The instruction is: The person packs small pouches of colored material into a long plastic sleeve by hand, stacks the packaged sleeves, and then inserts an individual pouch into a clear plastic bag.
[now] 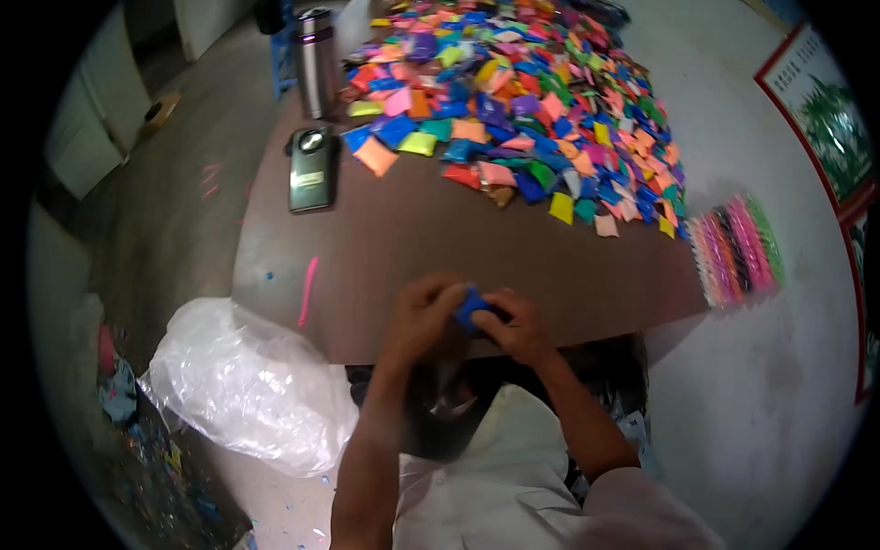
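Observation:
Between my two hands, above the near edge of the brown table (394,238), is a small blue packet (470,306). My left hand (424,310) pinches its left side with the thumb and fingers. On the other side, my right hand (516,324) grips it with the thumb across its lower part. The fingers partly cover the packet, so its full shape is hidden. Farther back lies a large heap of small colourful packets (522,105), in blue, orange, pink, yellow, green and other colours.
A steel thermos (317,69) stands at the back left, with a dark phone-like device (313,174) before it. A thin pink strip (309,289) lies at left. A clear plastic bag (247,385) sits by the left corner. Bundled coloured packs (738,249) lie at the right edge.

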The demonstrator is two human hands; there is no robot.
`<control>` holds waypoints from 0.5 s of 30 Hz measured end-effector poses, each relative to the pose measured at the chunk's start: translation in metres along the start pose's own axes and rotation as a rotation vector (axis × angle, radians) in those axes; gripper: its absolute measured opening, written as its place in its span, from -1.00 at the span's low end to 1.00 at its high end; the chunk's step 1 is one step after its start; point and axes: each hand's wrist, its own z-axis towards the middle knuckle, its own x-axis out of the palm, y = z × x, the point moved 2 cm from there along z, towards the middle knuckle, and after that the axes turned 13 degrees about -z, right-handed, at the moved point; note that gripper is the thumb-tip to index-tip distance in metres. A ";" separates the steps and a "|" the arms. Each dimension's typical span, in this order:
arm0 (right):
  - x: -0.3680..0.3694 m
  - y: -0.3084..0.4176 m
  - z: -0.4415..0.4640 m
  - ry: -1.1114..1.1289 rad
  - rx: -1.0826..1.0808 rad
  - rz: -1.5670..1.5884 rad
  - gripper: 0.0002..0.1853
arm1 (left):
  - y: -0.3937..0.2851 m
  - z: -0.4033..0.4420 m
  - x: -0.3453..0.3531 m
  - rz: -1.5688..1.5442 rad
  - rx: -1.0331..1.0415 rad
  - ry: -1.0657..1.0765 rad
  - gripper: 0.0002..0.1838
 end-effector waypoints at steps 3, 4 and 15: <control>-0.001 0.011 -0.001 0.004 0.016 -0.061 -0.70 | -0.004 -0.003 0.004 0.007 0.012 -0.022 -0.77; -0.004 0.018 -0.001 -0.001 -0.028 -0.096 -0.69 | -0.007 -0.004 0.004 -0.007 -0.003 -0.052 -0.77; 0.001 0.004 -0.004 -0.115 0.007 0.297 -0.71 | -0.015 -0.011 0.021 0.181 -0.027 -0.111 -0.66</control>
